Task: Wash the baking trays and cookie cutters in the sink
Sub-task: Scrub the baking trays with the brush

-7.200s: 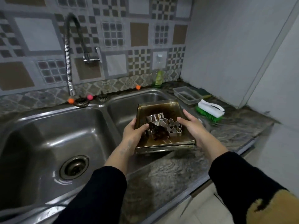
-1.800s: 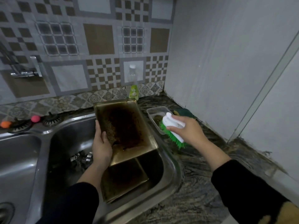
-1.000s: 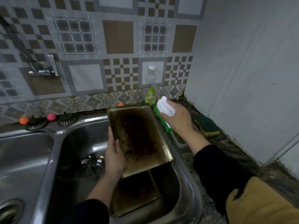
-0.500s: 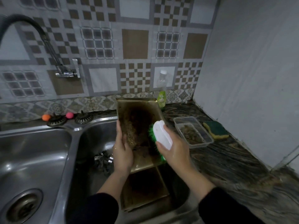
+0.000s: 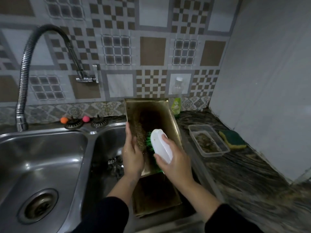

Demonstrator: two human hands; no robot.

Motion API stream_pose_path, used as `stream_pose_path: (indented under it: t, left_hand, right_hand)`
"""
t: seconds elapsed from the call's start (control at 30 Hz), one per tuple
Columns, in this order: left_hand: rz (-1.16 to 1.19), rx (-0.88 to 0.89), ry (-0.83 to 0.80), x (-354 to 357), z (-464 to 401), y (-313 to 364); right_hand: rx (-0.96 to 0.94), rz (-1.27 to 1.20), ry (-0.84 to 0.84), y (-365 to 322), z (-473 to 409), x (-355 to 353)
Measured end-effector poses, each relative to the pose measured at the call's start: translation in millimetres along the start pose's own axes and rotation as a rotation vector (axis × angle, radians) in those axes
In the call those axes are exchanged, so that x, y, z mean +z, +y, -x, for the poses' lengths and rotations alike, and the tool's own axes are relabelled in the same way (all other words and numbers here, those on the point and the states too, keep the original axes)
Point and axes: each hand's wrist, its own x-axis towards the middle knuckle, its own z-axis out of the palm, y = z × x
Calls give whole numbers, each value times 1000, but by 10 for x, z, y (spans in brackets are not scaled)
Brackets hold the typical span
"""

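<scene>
A stained, gold-coloured baking tray stands tilted upright over the right sink basin. My left hand grips its left edge. My right hand holds a white scrub brush whose green bristles press against the tray's dirty inside. A second dark tray lies flat in the basin below. Metal cookie cutters lie on the basin floor to the left of my left hand, partly hidden.
The left basin has a drain and a flexible faucet above it. A dish soap bottle stands behind the tray. On the dark counter to the right sit a clear plastic container and a green-yellow sponge.
My right hand picked up the brush from the counter and brought it left onto the upright tray; it now presses lower on the tray's inside. The left hand keeps holding the tray.
</scene>
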Motion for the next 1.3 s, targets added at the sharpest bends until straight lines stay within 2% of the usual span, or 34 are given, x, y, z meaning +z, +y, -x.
stream_pose_path:
  t: [0.17,0.27,0.33,0.47,0.53,0.63,0.77,0.87,1.0,1.1,1.2,1.3]
  left_hand:
    - [-9,5,-66,59,62,45]
    - [25,-7,-38,90,90,53]
    - [79,-48,-7,38,41,28]
    - [117,-110,54,-189,-96,-52]
    - [140,-124,48,-263,-86,-75]
    - [133,-108,-3,-269,-2,-81]
    - [123,-88,-64,-165,113,-39]
    - [113,-117,-45,-186,86,-2]
    - [28,-133,58,-429,-80,-4]
    - [-48,-159,44,-501,-55,-25]
    - [-114,-151,35,-447,33,-32]
    - [-260,-60,-1,-402,78,34]
  right_hand:
    - [36,36,97,-229,-600,32]
    - [38,66,100,-382,-962,30]
    - [13,68,45,-445,-890,99]
    - [-35,45,-79,-439,-187,306]
    - [-31,27,-88,-417,43,351]
    - [-34,19,-35,-457,-142,323]
    - [61,-29,26,-602,-827,285]
    - [56,-14,-7,-674,-948,321]
    - [31,-103,-126,-568,-272,438]
    - [-4,-125,-142,-441,81,488]
    - [123,-179,-120,-428,-241,435]
    - [201,-297,-67,-511,-655,290]
